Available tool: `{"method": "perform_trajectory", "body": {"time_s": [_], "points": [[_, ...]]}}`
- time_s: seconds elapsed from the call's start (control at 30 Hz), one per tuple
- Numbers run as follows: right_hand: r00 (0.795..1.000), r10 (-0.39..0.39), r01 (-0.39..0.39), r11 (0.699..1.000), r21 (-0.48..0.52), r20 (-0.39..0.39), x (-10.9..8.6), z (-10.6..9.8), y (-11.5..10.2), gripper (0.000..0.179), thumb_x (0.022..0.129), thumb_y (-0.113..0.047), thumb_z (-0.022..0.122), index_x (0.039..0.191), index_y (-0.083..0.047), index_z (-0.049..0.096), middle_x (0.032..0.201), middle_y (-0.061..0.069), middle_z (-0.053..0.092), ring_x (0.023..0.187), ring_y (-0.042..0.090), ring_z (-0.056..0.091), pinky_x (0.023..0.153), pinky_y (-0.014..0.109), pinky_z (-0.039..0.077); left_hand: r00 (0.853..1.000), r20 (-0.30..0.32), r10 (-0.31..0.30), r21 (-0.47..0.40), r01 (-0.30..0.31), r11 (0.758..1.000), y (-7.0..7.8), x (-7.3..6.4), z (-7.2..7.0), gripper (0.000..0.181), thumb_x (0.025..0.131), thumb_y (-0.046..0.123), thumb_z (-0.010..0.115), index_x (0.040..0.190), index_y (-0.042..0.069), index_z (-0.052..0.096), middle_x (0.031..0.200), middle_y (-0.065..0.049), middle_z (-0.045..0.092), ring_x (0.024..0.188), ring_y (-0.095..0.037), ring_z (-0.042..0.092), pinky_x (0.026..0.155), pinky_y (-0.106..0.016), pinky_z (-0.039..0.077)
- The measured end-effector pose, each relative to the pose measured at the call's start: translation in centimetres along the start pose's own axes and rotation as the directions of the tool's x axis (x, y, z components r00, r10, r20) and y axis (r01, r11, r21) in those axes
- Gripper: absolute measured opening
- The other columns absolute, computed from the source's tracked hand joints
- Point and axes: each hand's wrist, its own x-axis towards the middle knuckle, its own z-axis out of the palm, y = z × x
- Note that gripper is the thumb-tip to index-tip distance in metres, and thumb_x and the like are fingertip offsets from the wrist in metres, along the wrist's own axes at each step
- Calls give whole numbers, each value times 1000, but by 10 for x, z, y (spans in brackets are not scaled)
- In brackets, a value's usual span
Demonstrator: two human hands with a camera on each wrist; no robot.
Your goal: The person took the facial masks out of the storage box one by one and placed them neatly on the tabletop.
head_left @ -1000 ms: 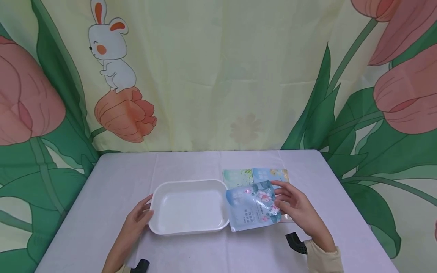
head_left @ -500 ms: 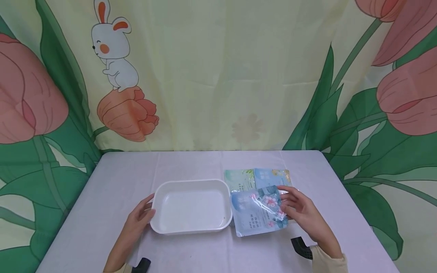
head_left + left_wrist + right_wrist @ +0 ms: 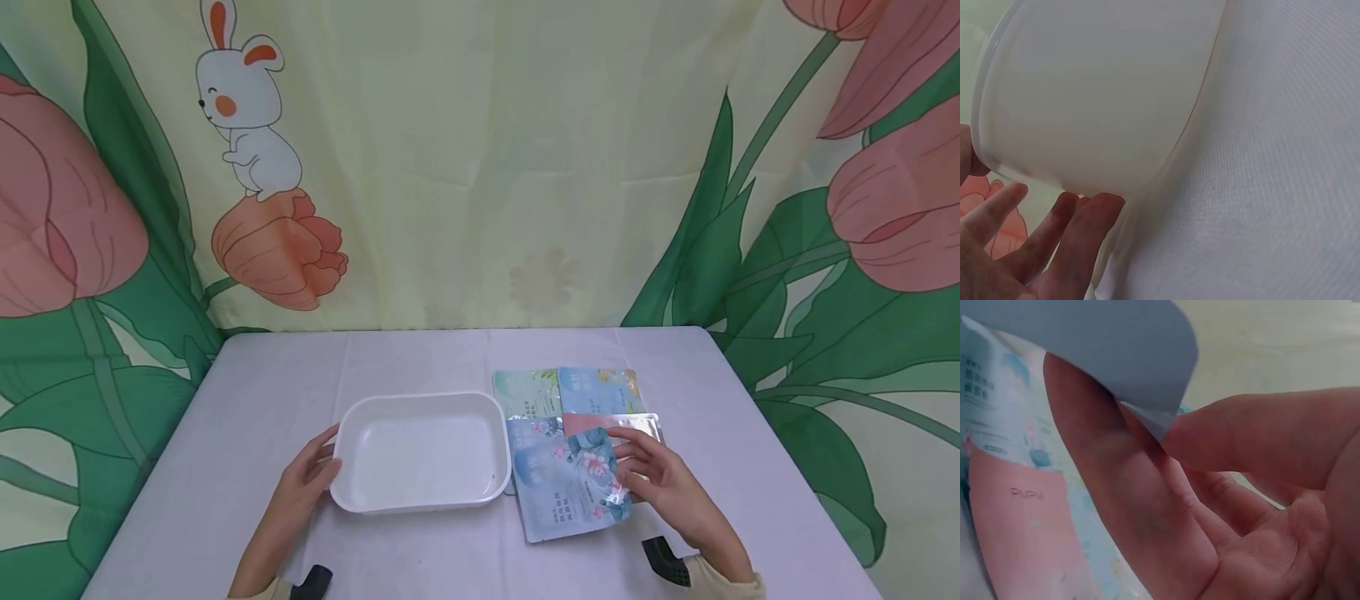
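Observation:
A white rectangular tray (image 3: 420,450) lies bare inside on the table. At its left end my left hand (image 3: 296,487) holds it, with a digit at the rim and fingers (image 3: 1085,231) against the outer wall. My right hand (image 3: 667,483) pinches a blue floral face mask sachet (image 3: 564,500) by its right edge, between thumb and index finger. This sachet is slightly tilted and overlaps another blue floral sachet (image 3: 534,429). A pink sachet (image 3: 588,423) shows behind it, partly hidden by the right hand. In the right wrist view the held sachet's plain grey back (image 3: 1110,344) faces the camera.
Farther back lie a green sachet (image 3: 525,395) and a blue one with yellow flowers (image 3: 600,391), side by side. A white cloth covers the table (image 3: 420,358). Behind its far edge hangs a printed curtain (image 3: 450,167) with tulips and a rabbit.
The right hand has moved the held sachet rightward and nearer to me, away from the tray's right edge. More of the pink and blue floral sachets now shows. The left hand stays on the tray.

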Motion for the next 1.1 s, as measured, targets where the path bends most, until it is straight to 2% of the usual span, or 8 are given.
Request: {"method": "perform_trajectory", "body": {"time_s": [0.23, 0.43, 0.63, 0.87, 0.97, 1.1], "points": [[998, 1, 1, 1000, -27, 59, 0, 0, 10, 57, 95, -2, 60, 148, -7, 39, 121, 22, 54, 93, 17, 63, 70, 36, 62, 1000, -3, 4, -6, -4, 1000, 1, 0, 1, 64, 97, 43, 61, 153, 28, 35, 145, -14, 48, 131, -33, 52, 99, -38, 54], [997, 49, -46, 998, -52, 54, -2, 3, 15, 56, 95, -5, 62, 147, -8, 40, 127, 24, 53, 96, 22, 63, 72, 36, 62, 1000, 1, 3, -2, -3, 1000, 1, 0, 1, 66, 96, 47, 61, 153, 29, 35, 145, -13, 48, 131, -33, 52, 99, -37, 54], [993, 69, -61, 995, -75, 97, -1, 12, 23, 59, 93, -8, 66, 145, -4, 40, 127, 24, 52, 101, 29, 60, 72, 35, 61, 1000, -7, -25, 10, 25, 1000, -2, -2, -3, 64, 97, 45, 60, 153, 29, 35, 145, -13, 48, 131, -33, 52, 97, -36, 55], [988, 133, -121, 984, -134, 83, -3, 15, 32, 60, 91, -15, 70, 142, -2, 42, 122, 19, 58, 102, 26, 63, 77, 36, 62, 999, 2, -34, 2, 34, 999, -3, -3, -3, 67, 95, 48, 62, 153, 29, 34, 147, -14, 46, 133, -34, 50, 99, -40, 54], [986, 131, -111, 978, -178, 105, -5, 15, 35, 59, 92, -17, 69, 140, 2, 42, 118, 17, 59, 101, 25, 63, 80, 33, 61, 1000, 3, -29, -1, 29, 1000, -2, -2, -2, 68, 94, 49, 62, 153, 29, 35, 147, -14, 46, 132, -33, 51, 98, -39, 55], [986, 85, -55, 978, -202, 141, -7, 13, 38, 57, 92, -14, 68, 137, 10, 43, 116, 19, 61, 100, 27, 64, 78, 29, 60, 1000, 5, -16, -8, 16, 1000, -1, -1, -1, 67, 94, 49, 62, 153, 30, 35, 145, -13, 48, 131, -32, 52, 96, -35, 56]]}}
